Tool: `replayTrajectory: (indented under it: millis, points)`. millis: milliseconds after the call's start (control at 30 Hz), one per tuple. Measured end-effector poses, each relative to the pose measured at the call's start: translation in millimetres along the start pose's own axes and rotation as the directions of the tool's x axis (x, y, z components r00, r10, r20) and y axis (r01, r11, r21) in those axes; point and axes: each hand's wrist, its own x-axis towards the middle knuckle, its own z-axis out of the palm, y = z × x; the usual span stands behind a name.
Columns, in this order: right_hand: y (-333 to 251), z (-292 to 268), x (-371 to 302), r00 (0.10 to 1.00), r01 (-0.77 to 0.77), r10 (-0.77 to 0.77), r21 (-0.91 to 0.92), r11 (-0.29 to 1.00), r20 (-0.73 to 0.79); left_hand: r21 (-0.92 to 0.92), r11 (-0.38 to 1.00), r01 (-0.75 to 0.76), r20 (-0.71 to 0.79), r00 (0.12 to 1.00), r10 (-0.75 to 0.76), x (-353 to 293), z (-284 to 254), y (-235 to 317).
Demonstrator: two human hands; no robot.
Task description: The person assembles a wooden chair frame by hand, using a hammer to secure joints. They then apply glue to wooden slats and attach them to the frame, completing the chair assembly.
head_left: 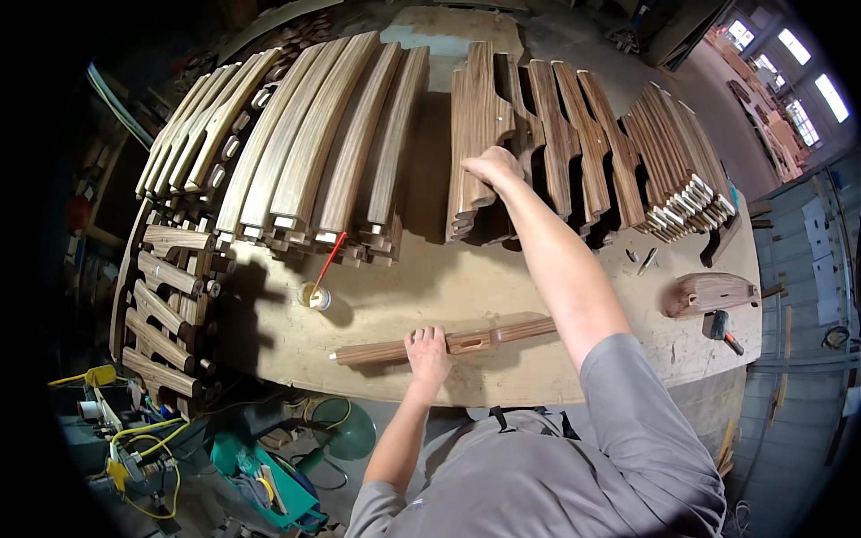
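Note:
My left hand (pixel 429 355) is closed over a brown wooden rail (pixel 377 351) that lies near the table's front edge. The rail has an oval slot on its upper face and a pale tip at its left end; my right forearm hides its other end. Stretched across the table, my right hand (pixel 494 168) is closed on the edge of a shaped wooden part (pixel 472 134), the leftmost of a stacked row; its fingertips are partly hidden. Between rail and stacks stands a small glue jar (pixel 314 296) with a red-handled brush (pixel 330 260) leaning out of it.
Curved wooden slats (pixel 309 134) are stacked at the far left, with thinner parts (pixel 677 161) piled far right. A hammer (pixel 722 332) lies beside a wooden block (pixel 713 294) on the right of the table (pixel 538 377). Shorter pieces (pixel 160 327) fill a left-hand rack; a green toolbox (pixel 265 484) stands below.

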Motion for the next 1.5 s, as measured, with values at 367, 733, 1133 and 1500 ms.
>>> replayTrajectory:
  millis: [367,733,1133,1500]
  points:
    - [187.1,-23.5,-104.1,0.791,0.217,-0.156,0.033,0.976,-0.592,-0.053,0.976,-0.212,-0.064,0.976,0.209,-12.8,14.4,-26.3]
    - [360.1,-55.2,-195.9,0.954,0.298,-0.291,0.356,0.886,-0.074,-0.058,0.973,-0.223,0.144,0.963,0.229,-49.4,14.7,17.8]
    - [379.0,43.5,-176.9,0.640,0.769,-0.768,-0.025,0.639,0.039,0.039,0.967,-0.250,-0.142,0.957,0.253,-76.8,32.3,44.0]
    - [364.1,106.6,-156.5,0.483,0.876,-0.870,-0.063,0.479,0.098,0.042,0.983,-0.180,-0.277,0.943,0.184,-78.1,18.2,43.9]
